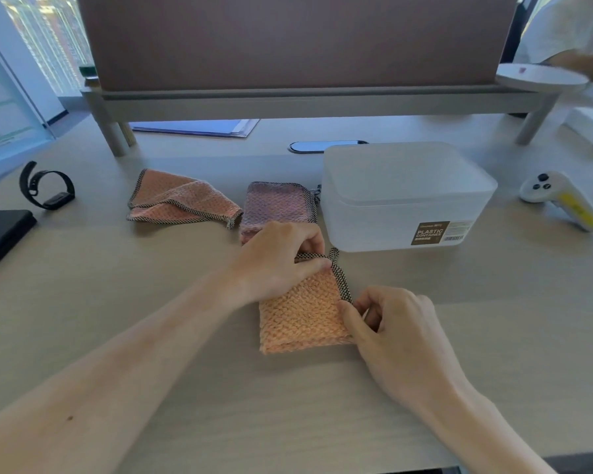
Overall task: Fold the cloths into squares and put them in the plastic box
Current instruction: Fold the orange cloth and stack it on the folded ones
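1 head-worn camera, looking forward and down.
It sits close above the desk (117, 336), facing the screen (298, 39) at the far edge; both forearms reach in from the bottom, and the wide lens bends the desk edges outward.

The left hand (281, 258) covers the near end of the purple cloth (278, 205) and the 11 o'clock corner of the orange cloth (302, 316); the right hand (394, 333) covers its 4 o'clock corner, so neither grip shows fully. The frosted plastic box (404, 196) keeps its contents indistinct. At 9 o'clock a black device (0, 234) is cut by the frame edge. At 1 o'clock a person's sleeve (569, 25) is cropped and blurred. The small print on the box label (440, 232) is illegible.
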Motion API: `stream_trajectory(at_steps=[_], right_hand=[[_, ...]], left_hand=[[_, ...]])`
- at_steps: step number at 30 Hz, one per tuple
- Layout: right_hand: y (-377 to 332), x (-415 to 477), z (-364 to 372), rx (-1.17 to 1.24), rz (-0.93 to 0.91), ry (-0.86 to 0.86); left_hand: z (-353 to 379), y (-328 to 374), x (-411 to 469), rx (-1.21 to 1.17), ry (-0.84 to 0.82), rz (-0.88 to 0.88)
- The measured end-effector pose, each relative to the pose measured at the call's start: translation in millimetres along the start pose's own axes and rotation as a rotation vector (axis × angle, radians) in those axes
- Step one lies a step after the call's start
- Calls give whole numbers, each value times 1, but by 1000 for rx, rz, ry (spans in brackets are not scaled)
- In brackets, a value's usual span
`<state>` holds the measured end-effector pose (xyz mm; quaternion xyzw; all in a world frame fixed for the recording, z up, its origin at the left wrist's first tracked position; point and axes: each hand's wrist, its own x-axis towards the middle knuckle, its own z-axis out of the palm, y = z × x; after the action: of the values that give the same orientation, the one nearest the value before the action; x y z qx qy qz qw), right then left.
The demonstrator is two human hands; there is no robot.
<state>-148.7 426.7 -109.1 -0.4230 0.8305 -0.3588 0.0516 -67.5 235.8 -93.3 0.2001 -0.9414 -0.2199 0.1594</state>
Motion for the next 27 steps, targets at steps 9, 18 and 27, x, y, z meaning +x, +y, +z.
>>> stream_trajectory(at_steps=[9, 18, 27], right_hand=[[8, -1, 2, -113, 27, -29], [-10, 0, -15, -300, -144, 32], [-28, 39, 37, -281, -372, -447]], left_hand=[[15, 1, -3, 47, 38, 1], [8, 29, -65, 196, 107, -44], [31, 24, -92, 361, -88, -10]])
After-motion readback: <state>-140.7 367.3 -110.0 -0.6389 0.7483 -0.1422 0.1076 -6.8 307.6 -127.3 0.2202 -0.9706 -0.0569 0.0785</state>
